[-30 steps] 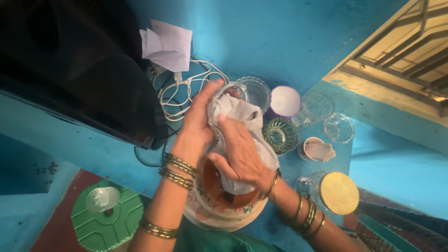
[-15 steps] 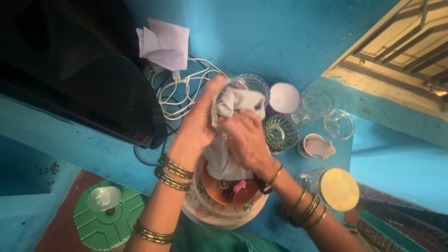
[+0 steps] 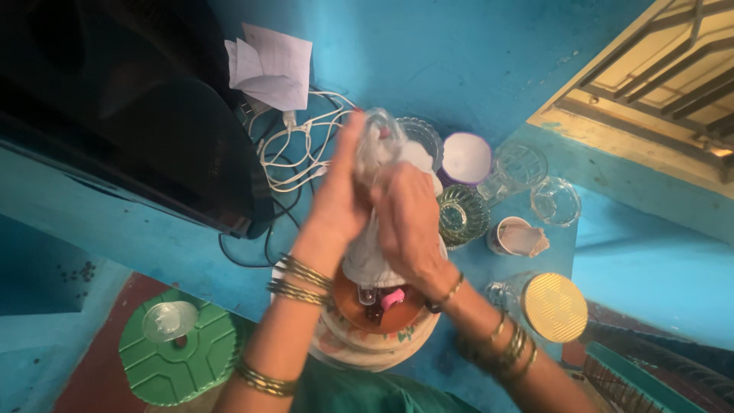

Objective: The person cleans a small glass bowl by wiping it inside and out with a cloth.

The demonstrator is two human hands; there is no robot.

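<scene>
My left hand (image 3: 340,191) grips a clear drinking glass (image 3: 376,138), tilted and blurred, above a blue shelf (image 3: 428,61). My right hand (image 3: 409,222) presses a grey-white cloth (image 3: 367,256) against and into the glass; the cloth hangs down below both hands. Under them stands an orange bowl (image 3: 348,302) with small items, one pink, set on a floral plate (image 3: 344,344). Both wrists wear several gold bangles.
On the shelf to the right stand a green glass bowl (image 3: 461,216), a purple-rimmed cup (image 3: 467,158), clear glasses (image 3: 520,167), a mug (image 3: 516,239) and a gold-lidded jar (image 3: 554,306). White cables (image 3: 294,153), papers (image 3: 271,65) and a black screen (image 3: 138,130) lie left. A green stool (image 3: 172,359) is below.
The glass has been turned and lifted slightly. My right hand slid up with the cloth, so the orange bowl's contents now show below it.
</scene>
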